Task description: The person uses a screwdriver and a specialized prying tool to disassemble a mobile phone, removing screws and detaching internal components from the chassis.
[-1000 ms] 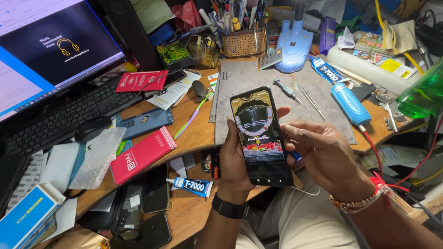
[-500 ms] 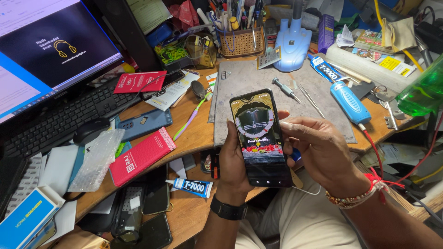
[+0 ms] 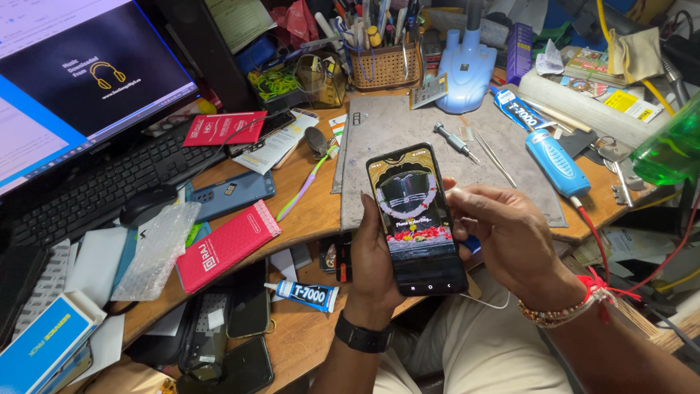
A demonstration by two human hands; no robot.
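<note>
My left hand (image 3: 374,263), with a black watch on the wrist, grips a black smartphone (image 3: 415,217) upright above my lap; its screen is lit with a picture. My right hand (image 3: 503,235), with a beaded bracelet and red thread at the wrist, rests against the phone's right edge, its fingers curled around something small and blue that I cannot make out. A thin white cable hangs below the phone. Just beyond both hands a grey work mat (image 3: 430,138) lies on the wooden desk (image 3: 310,211).
On the mat lie a small screwdriver (image 3: 452,140) and tweezers (image 3: 496,159). A blue tool (image 3: 555,160), glue tubes (image 3: 308,295), a red box (image 3: 226,245), a spare phone (image 3: 232,195), a keyboard (image 3: 102,190), a monitor (image 3: 80,80), a tool basket (image 3: 375,62) and a green bottle (image 3: 671,149) crowd the desk.
The phone and both hands have stayed nearly still; the view has only shifted slightly.
</note>
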